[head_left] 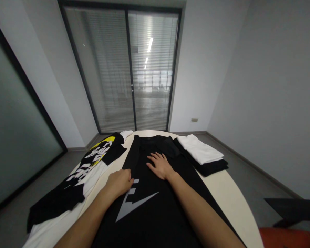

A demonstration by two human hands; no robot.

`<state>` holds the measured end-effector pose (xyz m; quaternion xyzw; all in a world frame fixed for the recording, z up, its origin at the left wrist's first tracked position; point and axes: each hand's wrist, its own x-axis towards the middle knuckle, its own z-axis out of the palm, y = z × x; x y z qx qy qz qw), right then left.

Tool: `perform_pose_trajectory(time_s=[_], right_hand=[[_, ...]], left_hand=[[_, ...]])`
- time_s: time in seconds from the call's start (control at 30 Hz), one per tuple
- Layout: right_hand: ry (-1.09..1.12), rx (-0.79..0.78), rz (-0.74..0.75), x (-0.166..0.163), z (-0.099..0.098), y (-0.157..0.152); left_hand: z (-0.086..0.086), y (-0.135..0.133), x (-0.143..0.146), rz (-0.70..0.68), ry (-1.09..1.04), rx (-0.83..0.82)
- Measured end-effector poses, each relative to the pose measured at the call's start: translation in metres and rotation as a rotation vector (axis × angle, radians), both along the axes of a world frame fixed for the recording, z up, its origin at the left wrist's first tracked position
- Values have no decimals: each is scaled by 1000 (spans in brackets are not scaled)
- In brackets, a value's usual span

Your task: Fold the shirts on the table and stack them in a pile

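Observation:
A black T-shirt (170,210) with a large grey printed logo lies lengthwise over the middle of the table, its neck end away from me. What looks like a sleeve is folded inward near the far right corner. My left hand (121,182) is closed at the shirt's left edge, beside the logo, fingers curled and their tips partly hidden. Flat on the upper middle of the shirt rests my right hand (159,166), its fingers spread and nothing held in it.
Left on the pale table (228,196) lies a black, white and yellow printed shirt (93,158) over white cloth (57,225). At the right, a folded white garment (200,148) sits on folded black cloth (214,168). A red chair (286,237) stands by the right edge.

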<state>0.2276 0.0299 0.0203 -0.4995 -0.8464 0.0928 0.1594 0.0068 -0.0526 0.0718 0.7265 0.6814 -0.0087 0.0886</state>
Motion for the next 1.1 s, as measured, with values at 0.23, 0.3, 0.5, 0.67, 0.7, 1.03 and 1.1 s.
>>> perform_pose_trajectory(time_s=[0.23,0.3,0.5,0.67,0.7,1.03,1.1], right_hand=[[41,93,52,-2,5,-3],[43,89,54,-3,5,-2],[57,83,64,-2,2,0],[72,87,69,-2,0,2],[74,86,72,-1,0,2],[81,68,82,2,-1,3],[86,71,86,2,-2,4]], left_hand=[[-2,2,-16,-195,-188,-16],[-2,3,-24,-293,-257,-33],[-6,8,-43,-425,-319,-123],[-7,10,-47,-424,-311,-182],[-6,10,-47,-409,-303,-200],[6,-8,-31,-149,-47,-166],[6,-9,-28,-147,-49,-191]])
